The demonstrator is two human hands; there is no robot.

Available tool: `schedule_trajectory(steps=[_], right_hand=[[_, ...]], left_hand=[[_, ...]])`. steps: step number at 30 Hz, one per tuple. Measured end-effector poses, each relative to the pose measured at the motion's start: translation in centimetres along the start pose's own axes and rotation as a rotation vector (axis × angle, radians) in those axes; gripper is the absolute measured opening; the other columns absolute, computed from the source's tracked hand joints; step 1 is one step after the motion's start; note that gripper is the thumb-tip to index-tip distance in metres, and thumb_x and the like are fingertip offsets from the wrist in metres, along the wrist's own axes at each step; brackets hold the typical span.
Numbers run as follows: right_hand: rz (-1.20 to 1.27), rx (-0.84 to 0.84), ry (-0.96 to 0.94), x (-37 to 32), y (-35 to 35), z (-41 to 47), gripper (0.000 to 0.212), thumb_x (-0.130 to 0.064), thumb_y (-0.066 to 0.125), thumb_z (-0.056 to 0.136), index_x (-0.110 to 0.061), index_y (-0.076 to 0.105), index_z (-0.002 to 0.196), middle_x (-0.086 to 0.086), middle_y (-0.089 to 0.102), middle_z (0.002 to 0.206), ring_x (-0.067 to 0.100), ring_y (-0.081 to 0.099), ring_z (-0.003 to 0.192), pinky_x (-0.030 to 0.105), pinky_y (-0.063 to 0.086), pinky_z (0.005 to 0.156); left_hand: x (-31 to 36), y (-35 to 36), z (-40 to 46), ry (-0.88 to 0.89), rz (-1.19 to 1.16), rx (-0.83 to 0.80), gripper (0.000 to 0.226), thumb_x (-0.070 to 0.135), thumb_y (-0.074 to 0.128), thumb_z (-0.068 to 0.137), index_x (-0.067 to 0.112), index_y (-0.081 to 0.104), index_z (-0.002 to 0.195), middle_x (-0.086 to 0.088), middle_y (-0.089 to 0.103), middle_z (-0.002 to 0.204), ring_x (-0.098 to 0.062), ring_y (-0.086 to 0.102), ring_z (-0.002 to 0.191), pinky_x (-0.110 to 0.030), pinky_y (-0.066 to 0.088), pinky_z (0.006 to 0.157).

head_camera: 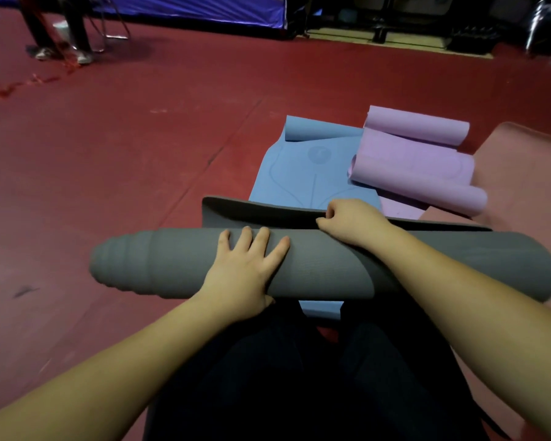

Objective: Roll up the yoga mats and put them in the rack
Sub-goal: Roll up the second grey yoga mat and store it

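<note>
A grey yoga mat (331,265) lies rolled almost to its end across the floor in front of my knees, its left end telescoped outward. My left hand (245,268) presses flat on top of the roll with fingers spread. My right hand (350,222) pinches the loose far edge of the grey mat with curled fingers. Beyond it lies a blue mat (306,167), mostly flat with its far end curled. A purple mat (417,160) lies to the right, loosely curled at both ends. A pink mat (522,173) lies flat at the far right.
Dark red floor (140,154) stretches to the left and ahead. A person's legs (61,36) stand at the far left by a metal chair frame. A blue tent wall (204,7) and dark equipment line the back. No rack is identifiable.
</note>
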State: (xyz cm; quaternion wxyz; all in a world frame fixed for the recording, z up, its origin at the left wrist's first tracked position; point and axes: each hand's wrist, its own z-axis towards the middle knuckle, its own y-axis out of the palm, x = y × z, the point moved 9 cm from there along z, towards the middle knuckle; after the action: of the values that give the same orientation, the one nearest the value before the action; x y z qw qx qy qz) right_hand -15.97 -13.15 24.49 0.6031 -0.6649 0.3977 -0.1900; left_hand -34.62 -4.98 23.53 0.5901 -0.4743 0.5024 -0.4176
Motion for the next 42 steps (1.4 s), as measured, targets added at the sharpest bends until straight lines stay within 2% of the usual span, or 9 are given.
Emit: schedule_trajectory(steps=[3,7,12,18,24,31,35,39,42], right_hand=[[0.07,0.05,0.007,0.0,-0.3,0.9,0.025,-0.033,0.062,0.085,-0.018,0.052,0.102,0.004,0.06,0.101,0.023,0.051,0.088,0.033,0.037,0.069],[-0.096,-0.073,0.07,0.9,0.4,3.0,0.049,-0.031,0.063,0.086,-0.025,0.05,0.133,0.006,0.051,0.129,0.028,0.047,0.119,0.04,0.041,0.094],[-0.367,-0.113,0.098,1.8,1.0,5.2,0.031,-0.031,0.056,0.093,-0.027,0.062,0.122,0.006,0.05,0.127,0.029,0.043,0.121,0.039,0.034,0.094],[-0.149,-0.115,-0.009,2.1,0.3,4.9,0.023,-0.039,0.057,0.095,-0.018,0.066,0.095,0.007,0.066,0.11,0.026,0.055,0.096,0.036,0.046,0.079],[-0.093,-0.131,-0.019,2.8,-0.2,2.3,0.031,-0.039,0.05,0.1,-0.02,0.07,0.114,0.003,0.066,0.12,0.024,0.056,0.106,0.034,0.044,0.086],[-0.065,-0.204,-0.015,1.3,0.8,-1.9,0.07,-0.066,0.019,0.098,-0.019,0.059,0.13,0.005,0.054,0.142,0.025,0.049,0.128,0.037,0.037,0.101],[-0.131,-0.011,0.048,1.5,0.6,-2.8,0.073,-0.071,0.016,0.094,-0.021,0.065,0.115,0.004,0.064,0.124,0.027,0.057,0.113,0.036,0.037,0.079],[-0.137,0.054,0.068,2.4,0.1,-2.7,0.069,-0.067,0.019,0.095,-0.022,0.069,0.113,0.005,0.067,0.117,0.028,0.059,0.108,0.034,0.037,0.075],[-0.117,0.067,0.068,2.8,0.2,-2.4,0.068,-0.066,0.021,0.095,-0.023,0.071,0.111,0.005,0.068,0.114,0.027,0.06,0.105,0.034,0.038,0.074]], left_hand=[[-0.1,-0.2,1.0,0.019,-0.008,-0.029,0.109,0.063,0.07,0.065,0.026,0.013,0.151,-0.015,0.03,0.152,-0.037,0.034,0.133,-0.062,0.024,0.109],[-0.4,-0.2,1.9,0.033,-0.034,-0.049,0.111,0.067,0.066,0.068,0.027,0.009,0.154,-0.011,0.025,0.154,-0.033,0.031,0.134,-0.058,0.023,0.111],[-1.3,0.1,3.1,0.062,-0.072,-0.065,0.115,0.072,0.068,0.063,0.029,0.011,0.154,-0.008,0.03,0.152,-0.03,0.034,0.133,-0.052,0.029,0.108],[-2.7,0.8,4.5,0.064,-0.211,-0.101,0.111,0.09,0.049,0.064,0.03,0.02,0.154,-0.001,0.038,0.146,-0.025,0.035,0.131,-0.047,0.027,0.113],[-3.1,1.2,6.3,0.067,-0.233,-0.082,0.103,0.09,0.006,0.07,0.033,0.031,0.153,-0.005,-0.005,0.166,-0.029,-0.005,0.152,-0.052,-0.002,0.121],[-5.3,2.1,7.7,-0.035,-0.379,-0.084,0.078,0.074,0.021,0.09,0.022,0.038,0.148,0.0,0.052,0.138,-0.021,0.042,0.127,-0.038,0.028,0.106],[-4.8,2.2,8.4,-0.005,-0.318,-0.116,0.085,0.077,0.003,0.082,0.03,0.055,0.13,0.004,0.056,0.119,-0.017,0.045,0.117,-0.038,0.031,0.096],[-3.5,1.2,10.6,-0.057,-0.251,-0.157,0.055,0.061,0.022,0.1,0.02,0.059,0.104,-0.004,0.057,0.112,-0.025,0.046,0.115,-0.041,0.032,0.095],[-1.3,0.2,13.1,-0.095,-0.332,-0.198,0.055,0.058,0.027,0.102,0.017,0.06,0.114,-0.01,0.054,0.126,-0.032,0.044,0.123,-0.045,0.034,0.101]])
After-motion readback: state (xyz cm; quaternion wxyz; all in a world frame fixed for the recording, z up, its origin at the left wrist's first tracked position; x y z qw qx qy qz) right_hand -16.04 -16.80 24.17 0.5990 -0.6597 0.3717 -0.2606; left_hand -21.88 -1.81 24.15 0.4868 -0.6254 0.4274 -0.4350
